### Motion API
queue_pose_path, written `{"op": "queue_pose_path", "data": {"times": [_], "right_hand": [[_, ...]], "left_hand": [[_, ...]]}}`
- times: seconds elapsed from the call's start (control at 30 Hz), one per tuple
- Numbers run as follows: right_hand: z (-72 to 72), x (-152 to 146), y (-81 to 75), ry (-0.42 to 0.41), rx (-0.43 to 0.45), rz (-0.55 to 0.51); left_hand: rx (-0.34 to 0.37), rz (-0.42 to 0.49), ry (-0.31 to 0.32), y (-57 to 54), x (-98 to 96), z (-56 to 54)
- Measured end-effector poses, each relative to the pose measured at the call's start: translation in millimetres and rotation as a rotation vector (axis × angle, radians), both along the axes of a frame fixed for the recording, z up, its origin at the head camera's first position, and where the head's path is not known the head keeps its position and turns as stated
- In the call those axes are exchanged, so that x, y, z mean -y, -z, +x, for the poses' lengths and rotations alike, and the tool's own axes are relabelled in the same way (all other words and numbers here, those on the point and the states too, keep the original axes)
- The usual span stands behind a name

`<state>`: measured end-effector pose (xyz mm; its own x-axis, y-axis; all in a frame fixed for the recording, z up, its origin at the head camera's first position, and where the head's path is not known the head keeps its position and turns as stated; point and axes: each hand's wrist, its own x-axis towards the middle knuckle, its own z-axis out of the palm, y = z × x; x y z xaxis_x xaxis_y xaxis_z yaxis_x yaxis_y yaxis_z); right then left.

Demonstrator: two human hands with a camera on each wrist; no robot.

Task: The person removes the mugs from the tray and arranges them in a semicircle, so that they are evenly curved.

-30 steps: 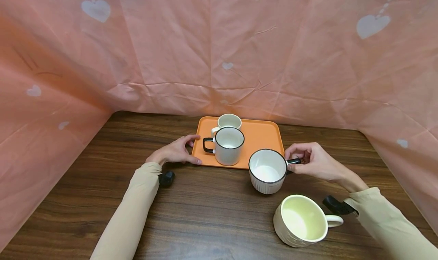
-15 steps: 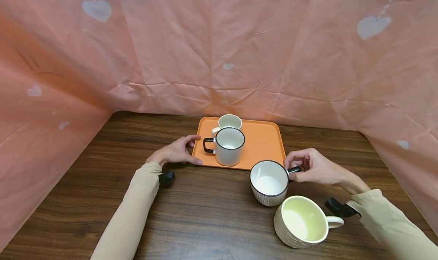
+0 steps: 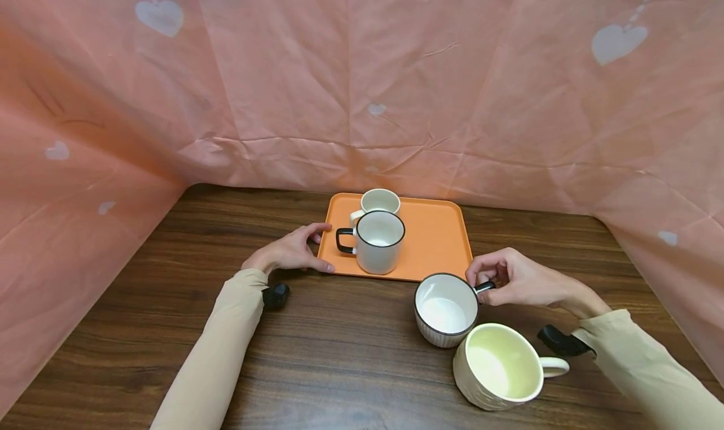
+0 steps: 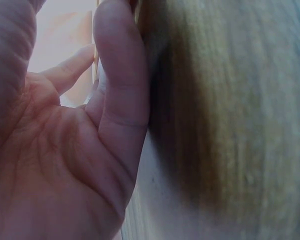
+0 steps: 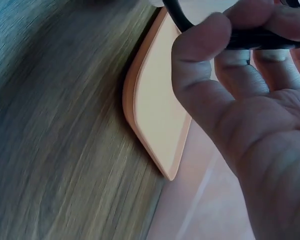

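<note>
In the head view my right hand (image 3: 523,280) grips the black handle of a white ribbed mug (image 3: 445,310) with a black rim. That mug stays upright just in front of the orange tray's right half; I cannot tell whether its base touches the table. The right wrist view has the fingers curled round the black handle (image 5: 262,40). My left hand (image 3: 291,248) rests at the left edge of the orange tray (image 3: 435,235), thumb at the front corner, forefinger on the side rim. On the tray stand a white mug with black handle (image 3: 378,254) and, behind it, a small white cup (image 3: 380,198).
A pale yellow mug (image 3: 492,373) stands at the front right, close beside the ribbed mug, its handle to the right. The dark wooden table (image 3: 317,354) is bordered by pink cloth (image 3: 418,84) at the back and sides.
My right hand has brought the ribbed mug nearer to me and lower, away from the tray's front edge and towards the yellow mug. My left hand has kept its place.
</note>
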<state>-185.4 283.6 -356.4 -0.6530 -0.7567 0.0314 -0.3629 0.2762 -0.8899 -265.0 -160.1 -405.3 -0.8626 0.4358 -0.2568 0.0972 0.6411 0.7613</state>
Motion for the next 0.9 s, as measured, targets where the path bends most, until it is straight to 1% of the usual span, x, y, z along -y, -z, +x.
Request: {"op": "queue_pose_path", "data": {"times": [0.23,0.43,0.63,0.9], "right_hand": [[-2.8,-1.2,1.5,-0.009,-0.035,0.004],[-5.4,-3.3,5.3,-0.001,-0.031,-0.012],[-6.1,-2.0,7.8,0.01,-0.023,0.006],[-5.7,-1.9,5.9,0.023,-0.05,0.028]], "left_hand": [[0.004,0.001,-0.002,1.1,1.1,0.8],[0.001,-0.002,-0.002,3.0,0.9,1.1],[-0.017,-0.025,-0.004,1.7,0.5,1.1],[0.004,0.002,-0.004,0.5,0.9,-0.2]]}}
